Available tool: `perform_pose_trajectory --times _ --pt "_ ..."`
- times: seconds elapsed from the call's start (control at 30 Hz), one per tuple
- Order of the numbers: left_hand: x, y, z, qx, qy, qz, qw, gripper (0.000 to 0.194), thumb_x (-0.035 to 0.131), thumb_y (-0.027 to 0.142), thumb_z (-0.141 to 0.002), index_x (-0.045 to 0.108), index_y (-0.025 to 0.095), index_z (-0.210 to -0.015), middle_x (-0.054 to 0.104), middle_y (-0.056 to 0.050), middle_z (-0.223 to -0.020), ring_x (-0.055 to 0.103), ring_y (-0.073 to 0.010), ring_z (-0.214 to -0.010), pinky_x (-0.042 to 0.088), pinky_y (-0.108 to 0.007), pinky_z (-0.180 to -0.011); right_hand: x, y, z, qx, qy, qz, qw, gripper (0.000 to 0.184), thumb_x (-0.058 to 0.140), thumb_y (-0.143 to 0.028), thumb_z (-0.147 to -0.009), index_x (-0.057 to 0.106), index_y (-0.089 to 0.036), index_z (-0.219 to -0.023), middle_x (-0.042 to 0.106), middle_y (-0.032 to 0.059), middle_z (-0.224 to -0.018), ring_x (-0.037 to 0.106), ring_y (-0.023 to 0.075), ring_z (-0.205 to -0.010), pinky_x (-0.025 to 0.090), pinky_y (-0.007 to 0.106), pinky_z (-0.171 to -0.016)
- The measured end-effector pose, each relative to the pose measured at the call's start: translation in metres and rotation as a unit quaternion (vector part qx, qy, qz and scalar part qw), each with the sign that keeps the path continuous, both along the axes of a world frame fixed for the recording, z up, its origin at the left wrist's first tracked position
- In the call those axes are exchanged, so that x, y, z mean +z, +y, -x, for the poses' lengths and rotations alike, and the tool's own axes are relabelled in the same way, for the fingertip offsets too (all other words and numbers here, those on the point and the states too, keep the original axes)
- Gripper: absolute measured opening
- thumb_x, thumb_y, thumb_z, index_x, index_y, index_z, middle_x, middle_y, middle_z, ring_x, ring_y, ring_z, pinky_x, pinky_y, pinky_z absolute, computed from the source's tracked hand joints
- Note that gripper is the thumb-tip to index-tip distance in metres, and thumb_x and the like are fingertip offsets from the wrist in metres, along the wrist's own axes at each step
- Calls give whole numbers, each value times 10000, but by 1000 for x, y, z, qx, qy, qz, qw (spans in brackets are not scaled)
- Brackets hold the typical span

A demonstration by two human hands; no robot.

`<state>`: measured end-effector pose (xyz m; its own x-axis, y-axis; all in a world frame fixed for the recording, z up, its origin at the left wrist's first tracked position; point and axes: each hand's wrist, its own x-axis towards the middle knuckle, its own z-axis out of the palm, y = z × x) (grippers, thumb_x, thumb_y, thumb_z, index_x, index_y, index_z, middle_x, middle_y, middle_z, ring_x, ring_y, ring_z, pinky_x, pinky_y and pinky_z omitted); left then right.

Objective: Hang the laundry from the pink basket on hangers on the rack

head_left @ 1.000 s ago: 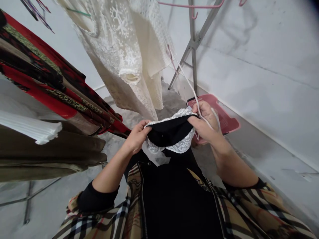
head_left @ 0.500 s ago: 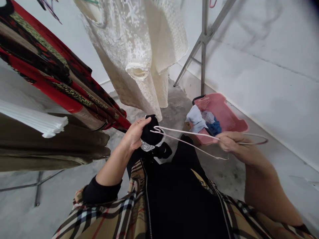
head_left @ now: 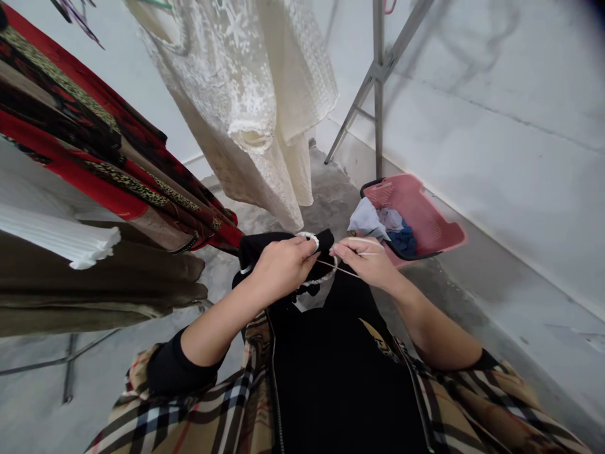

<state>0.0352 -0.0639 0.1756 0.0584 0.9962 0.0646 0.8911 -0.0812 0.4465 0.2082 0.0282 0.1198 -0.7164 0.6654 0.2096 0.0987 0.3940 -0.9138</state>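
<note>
My left hand [head_left: 283, 268] grips a black garment with white lace trim [head_left: 258, 249], bunched up in front of my chest. My right hand [head_left: 366, 261] pinches a thin pale pink wire hanger [head_left: 341, 270], close beside the left hand. The hanger's far end runs toward the garment, and its curved hook seems to show at the garment's top edge. Much of the garment lies hidden behind my left hand. The two hands are nearly touching.
A pink plastic basket [head_left: 428, 211] holding pale and blue clothes stands on the concrete floor [head_left: 331, 202] by the white wall [head_left: 496, 107]. Long cream lace garments [head_left: 236, 82] hang ahead, patterned red and olive clothes [head_left: 89, 151] hang left, and a metal rack leg [head_left: 378, 82] rises behind.
My right hand has swung in from the right with the hanger, bringing it against the black garment. The garment is spread wider in my left hand. The view has shifted slightly.
</note>
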Motion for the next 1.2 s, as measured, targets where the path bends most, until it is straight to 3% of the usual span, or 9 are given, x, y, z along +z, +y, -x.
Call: perform_pose_trajectory --times 0.13,0.23,0.33,0.47,0.57,0.73,0.87,1.03,1.2 --pt "10 -3 5 -18 227 -126 965 151 527 278 -893 671 233 -879 656 -90 -965 575 -247 -916 417 -372 -763 5 10 -7 -16 13 -41 999 338 570 -445 -874 683 -209 -661 589 -16 -571 506 120 -548 401 250 -542" --pt "13 -1 11 -52 243 -87 965 167 511 305 -904 667 249 -923 644 -58 -883 567 -180 -737 380 -295 -609 7 18 -12 -21 25 -56 998 302 597 -413 -853 671 -208 -642 595 -12 -576 523 125 -548 409 255 -543" --pt "14 1 16 -21 219 -42 975 194 483 336 -915 659 255 -934 615 -26 -812 487 -119 -553 242 -258 -476 2 19 -15 -131 84 -66 986 196 607 -397 -840 674 -220 -788 656 18 -745 585 159 -673 472 293 -654" --pt "18 1 18 47 194 -78 977 170 501 319 -905 650 243 -872 618 -28 -844 499 -124 -570 199 -259 -469 -28 4 -21 -334 185 -137 914 89 606 -331 -845 596 -243 -842 597 26 -803 560 179 -758 472 338 -752" --pt "20 0 16 56 184 -104 976 173 505 311 -902 645 235 -834 606 -24 -803 510 -127 -592 206 -255 -468 -61 -10 -17 -275 113 -136 945 108 595 -301 -850 568 -236 -768 570 21 -730 549 186 -722 471 351 -751" --pt "22 -3 7 31 169 -141 975 197 502 307 -908 652 223 -811 617 -21 -798 524 -114 -616 253 -232 -475 -109 -3 9 -239 -32 53 969 423 717 -337 -691 638 -213 -1087 618 114 -1155 526 298 -1117 369 481 -1029" --pt "22 -10 15 11 147 -154 977 212 530 325 -905 666 211 -788 608 -19 -757 548 -117 -640 312 -223 -500 -126 23 13 -212 56 266 939 304 672 -303 -628 682 -205 -915 700 48 -945 598 249 -964 417 447 -992" --pt "13 -21 48 77 78 -201 973 136 624 320 -859 720 252 -928 617 -1 -749 545 -107 -614 374 -223 -543 -110 39 -7 -203 125 364 900 284 576 -346 -676 661 -199 -903 729 43 -814 673 237 -784 529 413 -802" --pt "-1 -29 73 145 34 -267 952 166 682 266 -816 722 297 -974 631 8 -768 579 -130 -667 436 -238 -626 -76 34 -17 -151 196 549 798 188 588 -321 -699 653 -206 -833 727 53 -723 694 266 -760 558 439 -760"
